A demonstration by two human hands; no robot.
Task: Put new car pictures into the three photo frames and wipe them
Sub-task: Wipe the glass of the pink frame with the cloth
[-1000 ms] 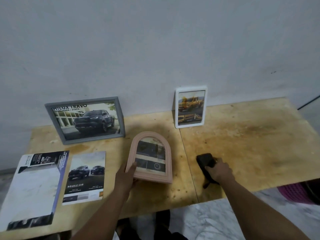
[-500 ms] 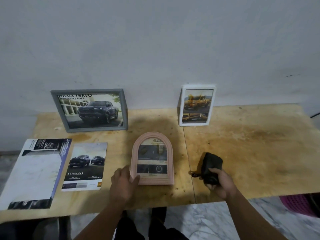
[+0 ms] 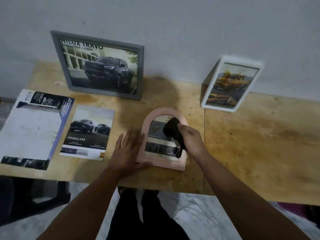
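The arched pink frame (image 3: 162,139) is lying flat on the table (image 3: 251,144), steadied by the spread, straight fingers of the left hand (image 3: 127,151) along its edge. A black cloth (image 3: 173,131) is gripped by the curled fingers of the right hand (image 3: 192,139) over the glazing. The frame is judged light, rigid and fragile-fronted, best held by its rim.

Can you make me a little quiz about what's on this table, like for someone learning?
1. True or false: the pink arched frame stands up against the wall.
2. What does the right hand hold on the glass? A) a black cloth B) a pencil C) a yellow sponge
3. Fill in: the left hand rests flat, fingers straight, against the frame's ____ edge.

Key
1. False: it lies flat on the wooden table; the grey frame and the white frame lean on the wall.
2. A, the black cloth.
3. Left.
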